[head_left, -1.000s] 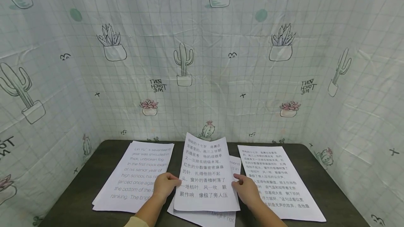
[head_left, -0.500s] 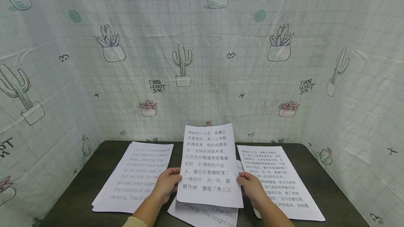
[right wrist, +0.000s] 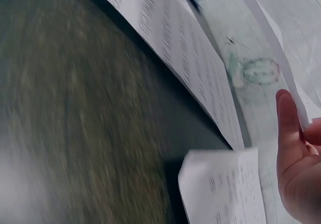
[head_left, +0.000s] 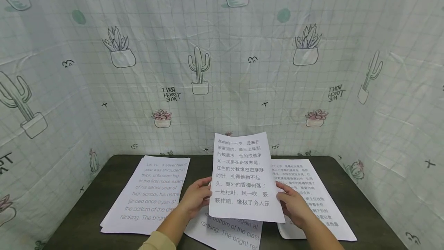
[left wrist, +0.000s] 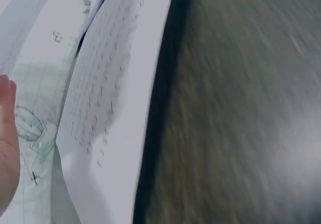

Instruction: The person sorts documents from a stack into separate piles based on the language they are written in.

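My left hand (head_left: 197, 196) and right hand (head_left: 295, 205) hold a white sheet of paper (head_left: 241, 180) printed with Chinese text by its two side edges. The sheet is raised and tilted up toward me. In the right wrist view, the thumb and fingers of the right hand (right wrist: 301, 169) pinch the edge of the paper (right wrist: 273, 38). Only part of the left hand (left wrist: 7, 153) shows at the side of the left wrist view. Below the raised sheet lies a slanted page of English text (head_left: 232, 232), its upper part hidden.
A stack of English pages (head_left: 149, 196) lies on the dark table (head_left: 81, 207) at the left. At the right lies a stack of Chinese pages (head_left: 333, 223), partly covered by the right hand and raised sheet. A cactus-patterned curtain (head_left: 232, 99) surrounds the table.
Both hands have lifted the Chinese sheet and carried it to the right. More of the English page beneath is uncovered, while the sheet now overlaps the right stack in the head view.
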The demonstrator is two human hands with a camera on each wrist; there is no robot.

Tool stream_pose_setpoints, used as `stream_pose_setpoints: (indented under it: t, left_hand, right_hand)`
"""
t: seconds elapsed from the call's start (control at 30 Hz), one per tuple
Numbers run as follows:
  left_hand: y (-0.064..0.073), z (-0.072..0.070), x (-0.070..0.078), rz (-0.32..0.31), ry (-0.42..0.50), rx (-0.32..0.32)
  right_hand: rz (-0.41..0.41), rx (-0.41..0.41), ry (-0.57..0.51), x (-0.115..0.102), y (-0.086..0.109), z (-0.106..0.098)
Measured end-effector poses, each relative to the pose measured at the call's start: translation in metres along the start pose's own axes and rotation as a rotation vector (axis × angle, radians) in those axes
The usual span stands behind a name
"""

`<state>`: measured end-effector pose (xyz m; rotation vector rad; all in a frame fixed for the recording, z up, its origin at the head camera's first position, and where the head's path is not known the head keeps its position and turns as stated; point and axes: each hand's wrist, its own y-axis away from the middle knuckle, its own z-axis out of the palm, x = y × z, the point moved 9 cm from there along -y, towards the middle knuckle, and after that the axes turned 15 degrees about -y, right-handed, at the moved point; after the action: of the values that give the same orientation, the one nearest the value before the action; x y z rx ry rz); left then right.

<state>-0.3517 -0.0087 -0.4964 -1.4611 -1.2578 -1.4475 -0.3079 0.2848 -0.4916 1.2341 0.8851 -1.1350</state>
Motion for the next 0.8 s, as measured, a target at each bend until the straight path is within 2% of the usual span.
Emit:
stream_pose_setpoints:
  t: [0.23, 0.47, 0.8]
  left_hand:
    - [-0.012, 0.027, 0.008, 0.003, 0.043, -0.052]
    - [-0.018, 0.056, 0.012, -0.015, 0.033, -0.080]
    - [-0.019, 0.098, 0.018, -0.025, 0.069, -0.132]
  right_hand:
    - [0.018, -0.032, 0.010, -0.010, 0.003, -0.026]
    - [0.019, -0.041, 0.017, -0.017, 0.008, -0.054]
    - [0.043, -0.064, -0.027, -0.016, 0.014, -0.096]
